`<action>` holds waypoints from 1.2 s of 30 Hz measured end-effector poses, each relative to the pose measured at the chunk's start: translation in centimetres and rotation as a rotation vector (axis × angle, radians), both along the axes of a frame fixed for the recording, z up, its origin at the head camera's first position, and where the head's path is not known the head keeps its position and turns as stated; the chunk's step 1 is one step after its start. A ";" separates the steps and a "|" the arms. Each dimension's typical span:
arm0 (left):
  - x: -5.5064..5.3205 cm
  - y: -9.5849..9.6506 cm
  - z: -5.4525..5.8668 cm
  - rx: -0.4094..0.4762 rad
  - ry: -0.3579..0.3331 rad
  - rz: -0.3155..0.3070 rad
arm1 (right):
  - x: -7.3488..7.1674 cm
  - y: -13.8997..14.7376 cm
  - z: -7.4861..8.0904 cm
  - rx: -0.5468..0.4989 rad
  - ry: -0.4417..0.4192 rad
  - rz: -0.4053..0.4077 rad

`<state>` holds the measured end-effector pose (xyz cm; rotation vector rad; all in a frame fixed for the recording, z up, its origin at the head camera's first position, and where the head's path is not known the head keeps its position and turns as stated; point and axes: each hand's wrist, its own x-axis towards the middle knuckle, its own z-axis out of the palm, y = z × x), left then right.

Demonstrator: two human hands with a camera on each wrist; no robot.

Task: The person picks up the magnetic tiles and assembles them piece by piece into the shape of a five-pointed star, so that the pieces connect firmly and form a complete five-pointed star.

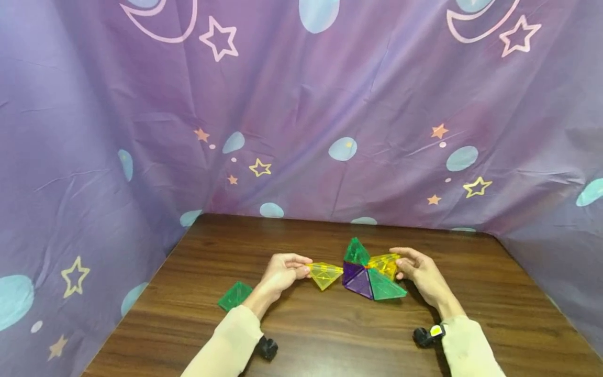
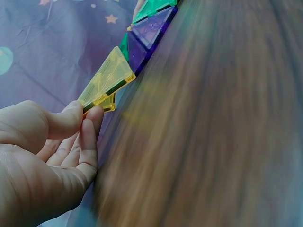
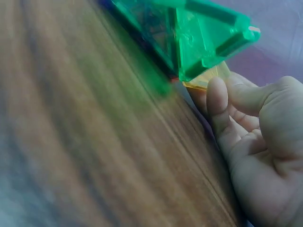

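Observation:
My left hand (image 1: 281, 273) pinches the left corner of a translucent yellow magnetic tile piece (image 1: 325, 274) between thumb and fingers. In the left wrist view, this yellow piece (image 2: 110, 78) shows a second yellow part below it. Its far end meets or nearly meets a purple tile piece (image 1: 358, 281); contact cannot be told. Around the purple piece sit a green piece (image 1: 356, 252) behind, another green piece (image 1: 386, 286) at right, and a yellow piece (image 1: 383, 264). My right hand (image 1: 424, 275) pinches that right yellow piece, partly hidden by green in the right wrist view.
A separate green tile piece (image 1: 235, 295) lies on the brown wooden table (image 1: 339, 335), left of my left forearm. Purple cloth (image 1: 306, 104) with stars and moons hangs behind the table and along its sides. Black wrist cameras are on both wrists.

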<state>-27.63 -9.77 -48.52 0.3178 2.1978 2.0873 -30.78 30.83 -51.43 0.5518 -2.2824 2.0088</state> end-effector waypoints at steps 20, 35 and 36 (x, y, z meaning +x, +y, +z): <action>-0.4 2.5 0.3 0.021 0.015 0.008 | -0.2 -0.7 0.7 0.101 0.029 0.020; -0.4 3.4 0.1 -0.037 -0.006 -0.003 | 0.6 -0.3 0.5 0.076 0.031 -0.028; -0.5 3.4 0.1 -0.037 -0.009 -0.001 | 0.7 -0.3 0.5 0.070 0.032 -0.040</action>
